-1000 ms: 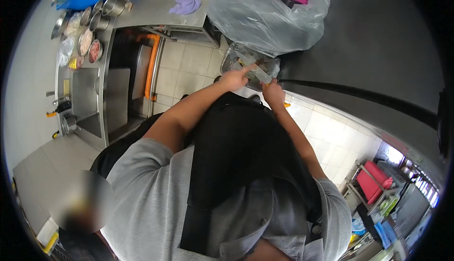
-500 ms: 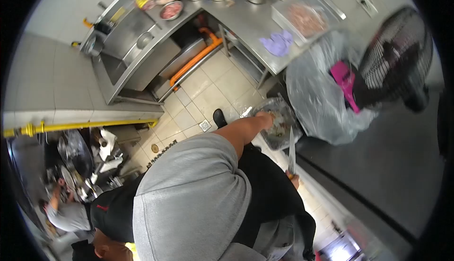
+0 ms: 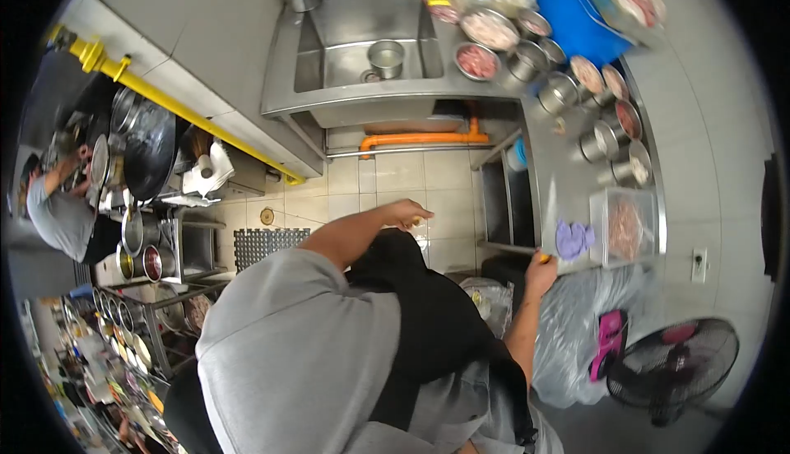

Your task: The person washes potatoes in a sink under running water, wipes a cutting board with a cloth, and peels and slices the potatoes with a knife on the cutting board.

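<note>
Here's the right hand (image 3: pixel 539 278), fingers wrapped round the orange handle of a knife (image 3: pixel 544 257), right at the near edge of the steel counter (image 3: pixel 578 186). The blade is a blurred pale streak, seemingly pointing away from the body over that counter. Just beside it lies a crumpled purple cloth (image 3: pixel 574 240), and next along, a clear plastic tub (image 3: pixel 602 246) with pinkish meat inside.

Across to the left hand (image 3: pixel 401 214): it hangs over the tiled floor (image 3: pixel 395 178), well apart from the knife, fingers bent, something small and pale showing at the tips. Whether it's truly gripped, I can't tell.

Below and between the two arms sits a plastic-lined bin (image 3: pixel 508 291), partly hidden by the black apron (image 3: pixel 436 306). On the right, a big sheet of clear plastic (image 3: pixel 564 363) spreads out beside a standing fan (image 3: pixel 676 365).

Up ahead, a metal pot (image 3: pixel 386 60) stands in the sink (image 3: pixel 370 18), with a bowl of red meat (image 3: pixel 477 62) on the worktop to its right. Far left, a co-worker (image 3: pixel 66 217) in a grey top reaches toward the pans.
</note>
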`<state>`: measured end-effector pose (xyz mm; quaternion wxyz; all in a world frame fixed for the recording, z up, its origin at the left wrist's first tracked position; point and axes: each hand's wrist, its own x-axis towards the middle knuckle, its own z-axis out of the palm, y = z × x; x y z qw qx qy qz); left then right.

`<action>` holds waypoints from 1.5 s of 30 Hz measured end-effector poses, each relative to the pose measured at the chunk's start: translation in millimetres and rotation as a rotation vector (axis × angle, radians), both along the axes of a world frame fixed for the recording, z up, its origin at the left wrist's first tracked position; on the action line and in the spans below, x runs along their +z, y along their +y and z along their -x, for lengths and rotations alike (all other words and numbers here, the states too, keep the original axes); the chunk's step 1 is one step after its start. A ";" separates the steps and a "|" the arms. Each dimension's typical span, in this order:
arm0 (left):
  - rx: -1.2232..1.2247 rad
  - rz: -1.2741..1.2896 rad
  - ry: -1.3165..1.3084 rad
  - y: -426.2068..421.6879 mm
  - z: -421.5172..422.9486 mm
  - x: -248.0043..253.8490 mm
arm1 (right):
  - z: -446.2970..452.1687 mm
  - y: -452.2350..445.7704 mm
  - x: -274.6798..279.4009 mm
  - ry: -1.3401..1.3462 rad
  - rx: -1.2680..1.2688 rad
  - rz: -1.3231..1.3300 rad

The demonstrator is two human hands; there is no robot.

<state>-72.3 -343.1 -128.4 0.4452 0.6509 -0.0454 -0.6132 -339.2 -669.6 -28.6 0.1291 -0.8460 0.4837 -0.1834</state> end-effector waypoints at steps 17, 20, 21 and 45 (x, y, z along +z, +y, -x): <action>1.355 0.583 -0.152 215.0 -135.8 118.6 | -308.3 3.9 15.8 -0.128 0.530 0.290; 1.400 0.608 -0.210 204.6 -178.9 117.7 | -437.0 84.8 40.5 -0.269 0.927 -0.127; 1.391 0.614 -0.244 198.6 -196.7 120.0 | -477.8 107.8 48.2 -0.199 0.979 -0.273; 1.571 0.414 -0.233 -28.1 -691.2 48.1 | -984.3 222.3 -53.3 -0.200 0.507 -1.836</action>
